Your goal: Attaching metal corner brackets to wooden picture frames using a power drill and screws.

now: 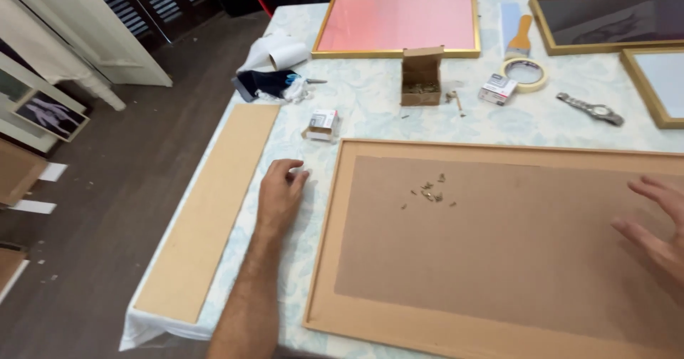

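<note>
At frame edge, right hand (659, 223) cropped

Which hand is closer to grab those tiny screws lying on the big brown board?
Probably the left hand. It rests on the tablecloth just beside the board, nearer the screws. The right hand lies flat at the board's far right edge.

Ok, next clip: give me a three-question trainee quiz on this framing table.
1. True or false: the left hand rests on the tablecloth, beside the big frame.
2. What lies scattered on the backing board? A small screws, B coins, C buttons.
3. Which open container stands just below the pink frame?

Key: 1 true. 2 A, screws. 3 the cardboard box.
</note>
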